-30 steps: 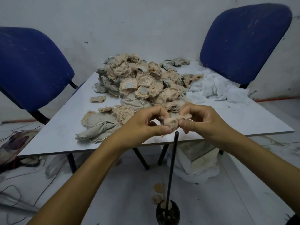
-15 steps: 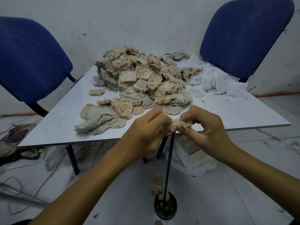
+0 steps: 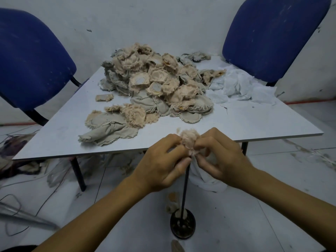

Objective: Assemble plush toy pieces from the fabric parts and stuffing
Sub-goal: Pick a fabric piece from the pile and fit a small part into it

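Together, left hand (image 3: 161, 160) and right hand (image 3: 221, 159) pinch plush piece (image 3: 189, 140) atop rod (image 3: 184, 188).

Two blue chairs (image 3: 34, 59) (image 3: 272, 37) stand beyond the hands, one far left, one far right. Loose cables (image 3: 16, 206) lie on the floor (image 3: 254, 215) to the lower left.

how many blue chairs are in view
2. One blue chair stands at the table's far left corner, the other blue chair at its far right corner, both against the wall. Neither hides another as far as the view shows.
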`<action>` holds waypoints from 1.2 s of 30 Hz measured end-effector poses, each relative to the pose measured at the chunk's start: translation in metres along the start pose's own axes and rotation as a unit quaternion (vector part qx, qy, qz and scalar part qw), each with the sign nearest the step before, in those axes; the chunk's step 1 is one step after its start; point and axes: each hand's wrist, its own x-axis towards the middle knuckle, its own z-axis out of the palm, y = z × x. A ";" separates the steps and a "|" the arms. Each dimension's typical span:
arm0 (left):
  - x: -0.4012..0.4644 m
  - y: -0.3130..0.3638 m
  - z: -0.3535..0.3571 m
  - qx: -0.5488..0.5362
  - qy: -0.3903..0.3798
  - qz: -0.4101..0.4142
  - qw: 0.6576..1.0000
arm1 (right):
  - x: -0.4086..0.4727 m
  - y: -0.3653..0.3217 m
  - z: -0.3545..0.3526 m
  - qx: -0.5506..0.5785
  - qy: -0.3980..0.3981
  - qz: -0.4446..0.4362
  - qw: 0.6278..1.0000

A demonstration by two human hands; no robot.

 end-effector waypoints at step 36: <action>0.010 -0.085 -0.049 0.329 -0.158 -0.382 0.849 | 0.051 0.048 0.034 0.217 -0.072 0.393 0.891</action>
